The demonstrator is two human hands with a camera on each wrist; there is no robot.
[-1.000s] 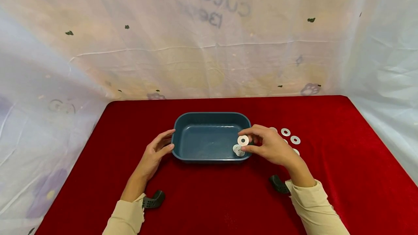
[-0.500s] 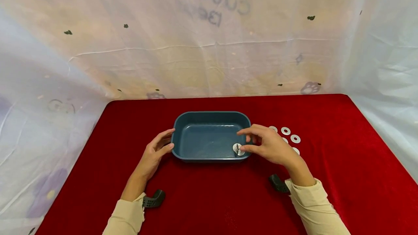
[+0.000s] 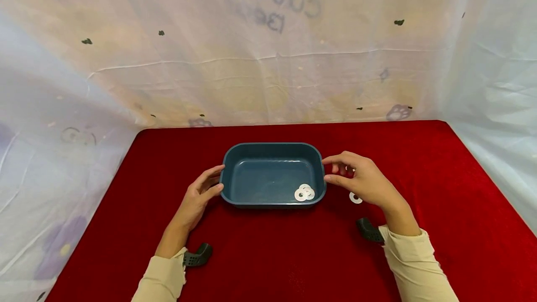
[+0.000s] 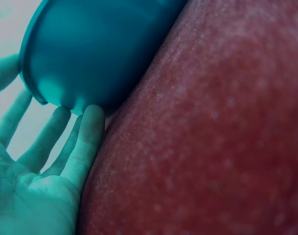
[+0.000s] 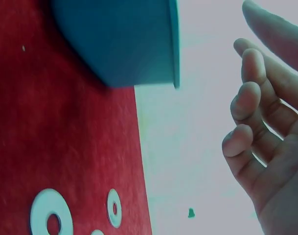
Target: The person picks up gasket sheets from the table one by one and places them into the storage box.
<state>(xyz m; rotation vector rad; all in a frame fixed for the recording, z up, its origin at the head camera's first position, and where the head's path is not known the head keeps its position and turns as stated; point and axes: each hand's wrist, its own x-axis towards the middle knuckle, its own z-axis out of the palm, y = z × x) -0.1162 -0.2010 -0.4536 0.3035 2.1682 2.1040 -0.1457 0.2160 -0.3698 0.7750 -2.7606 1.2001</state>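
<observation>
A dark blue rectangular basin (image 3: 260,183) with rounded corners sits on the red cloth. Several flat metal washers (image 3: 300,195) overlap in its near right corner. My left hand (image 3: 197,199) touches the basin's left end with extended fingertips and thumb; the left wrist view has the fingers against the outer wall. Just beyond the right rim is my right hand (image 3: 369,183), its fingers loosely bent and nothing between them. Beneath that hand lies a washer (image 3: 353,199) on the cloth. More washers (image 5: 46,198) show in the right wrist view; the hand hides some of them from the head view.
Red cloth (image 3: 268,255) covers the table. A pale printed curtain (image 3: 251,83) hangs behind its far edge, with white sheeting (image 3: 495,106) at the side. A black wrist mount (image 3: 199,255) is on each forearm.
The washer in my right hand has dropped into the basin among the others. My right hand has moved right, out over the rim. The left hand keeps its place.
</observation>
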